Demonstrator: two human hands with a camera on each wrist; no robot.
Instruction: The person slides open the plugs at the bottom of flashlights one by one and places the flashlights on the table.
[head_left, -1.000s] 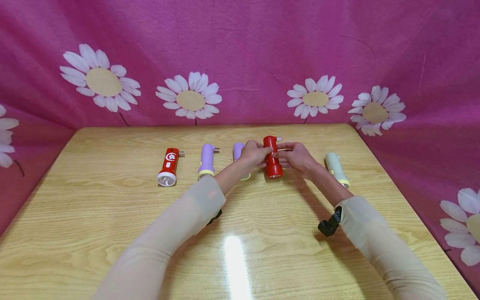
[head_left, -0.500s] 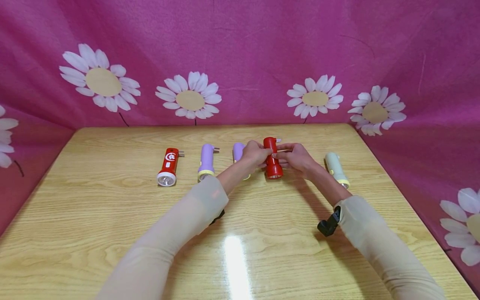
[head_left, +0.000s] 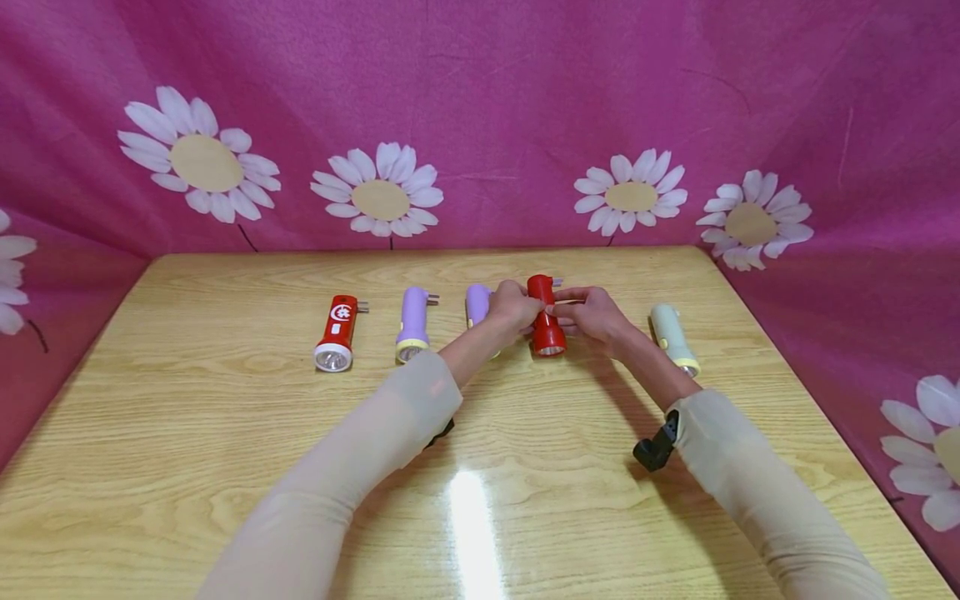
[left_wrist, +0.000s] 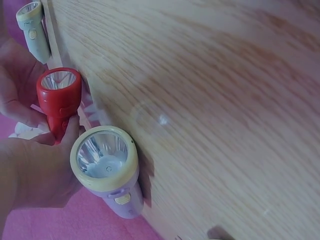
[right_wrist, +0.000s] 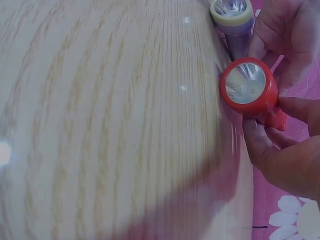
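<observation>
Between my two hands is a red flashlight [head_left: 547, 329], its lens end toward me and plug prongs sticking out at the far right end. My left hand [head_left: 513, 308] grips its body from the left, thumb on top. From the right, my right hand [head_left: 594, 317] pinches the same body with thumb and fingers. In the right wrist view, the red flashlight [right_wrist: 248, 87] shows its clear reflector, and fingers reach under it. Partly hidden behind my left hand lies a lilac flashlight [head_left: 477, 302] with a cream rim; the left wrist view shows this lilac flashlight [left_wrist: 107, 160] close by.
To the left lie another lilac flashlight [head_left: 413, 317] and a red flashlight with a white rim [head_left: 341, 325]. A pale green flashlight [head_left: 673, 335] lies at the right. The wooden table [head_left: 225, 467] meets a pink flowered cloth [head_left: 495, 100] at its far edge.
My left hand has shifted slightly to the right, and the red flashlight has come a touch nearer to me. The right hand and the other flashlights look unmoved.
</observation>
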